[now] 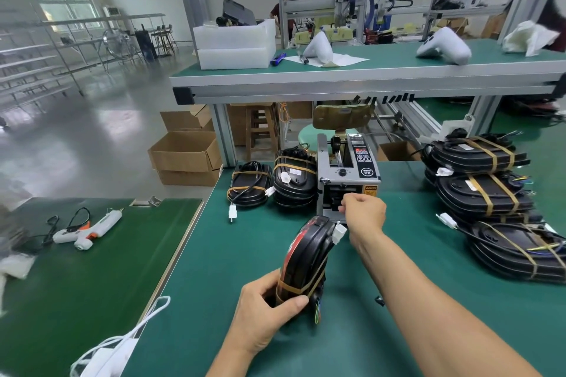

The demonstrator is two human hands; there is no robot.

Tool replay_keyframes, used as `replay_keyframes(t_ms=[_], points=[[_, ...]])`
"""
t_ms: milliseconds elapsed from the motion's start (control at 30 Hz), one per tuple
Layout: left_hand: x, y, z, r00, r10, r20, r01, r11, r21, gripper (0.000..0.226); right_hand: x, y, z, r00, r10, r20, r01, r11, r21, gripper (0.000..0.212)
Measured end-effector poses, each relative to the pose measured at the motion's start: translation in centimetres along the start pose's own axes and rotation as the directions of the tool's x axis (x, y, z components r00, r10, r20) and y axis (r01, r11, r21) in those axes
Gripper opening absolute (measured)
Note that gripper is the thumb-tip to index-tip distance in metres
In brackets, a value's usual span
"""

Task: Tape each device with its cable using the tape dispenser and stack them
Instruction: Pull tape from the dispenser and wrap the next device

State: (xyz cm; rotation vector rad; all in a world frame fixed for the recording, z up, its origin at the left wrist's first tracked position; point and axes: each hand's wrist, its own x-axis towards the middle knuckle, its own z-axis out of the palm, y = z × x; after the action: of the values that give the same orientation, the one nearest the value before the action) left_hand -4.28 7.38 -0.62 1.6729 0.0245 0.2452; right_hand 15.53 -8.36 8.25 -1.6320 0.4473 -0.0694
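My left hand (263, 312) grips the near end of a black device (309, 254) that stands on edge on the green mat, its cable and white plug held against it and one brown tape band around its lower part. My right hand (363, 210) reaches to the outlet of the grey tape dispenser (349, 174), fingers pinched at the slot; the tape itself is too small to make out. Taped black devices lie in a stack (295, 180) left of the dispenser, with one more (249, 185) beside it.
A larger pile of taped devices (490, 199) fills the right side of the mat. Glue guns (92, 228) lie on the darker green table at left. A raised shelf (367, 70) with white parts spans overhead. Cardboard boxes (186, 156) sit on the floor.
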Motion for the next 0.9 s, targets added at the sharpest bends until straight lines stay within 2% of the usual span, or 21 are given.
replay_keyframes(t_ms=[100,200,333,567,667,767,833,900], points=[[-0.1,0.2,0.0,1.000,0.004,0.005,-0.004,1.000,-0.013,0.053,0.5,-0.4,0.5,0.996,0.089,-0.024,-0.086,0.990,0.110,0.016],[-0.1,0.4,0.1,1.000,0.003,0.006,-0.003,1.000,-0.012,0.047,0.7,-0.4,0.8,0.991,0.128,-0.042,-0.120,0.982,0.144,0.011],[0.0,0.4,0.1,1.000,0.000,0.010,0.000,1.000,0.010,0.043,0.4,-0.5,1.1,0.987,0.145,-0.063,-0.135,0.980,0.150,0.009],[-0.1,0.5,0.1,1.000,-0.003,0.009,0.003,1.000,0.004,0.047,-0.3,-0.7,0.6,0.987,0.152,-0.057,-0.140,0.973,0.182,0.009],[-0.2,0.4,0.1,1.000,-0.010,0.009,0.010,1.000,-0.009,0.046,-1.4,-0.2,-0.9,0.991,0.083,0.101,-0.103,0.973,0.205,0.010],[-0.2,0.5,0.2,1.000,0.000,0.012,0.000,1.000,-0.018,0.049,-3.5,-0.6,-3.8,0.957,-0.093,0.275,0.033,0.976,0.215,0.012],[-0.2,0.6,0.3,1.000,0.009,0.008,-0.009,1.000,-0.022,0.053,-5.3,-1.6,-5.9,0.867,-0.192,0.460,0.077,0.964,0.256,0.012],[-0.3,0.9,0.3,1.000,0.018,0.010,-0.018,1.000,-0.025,0.052,-6.9,-2.6,-7.3,0.734,-0.187,0.653,0.045,0.972,0.229,0.023]])
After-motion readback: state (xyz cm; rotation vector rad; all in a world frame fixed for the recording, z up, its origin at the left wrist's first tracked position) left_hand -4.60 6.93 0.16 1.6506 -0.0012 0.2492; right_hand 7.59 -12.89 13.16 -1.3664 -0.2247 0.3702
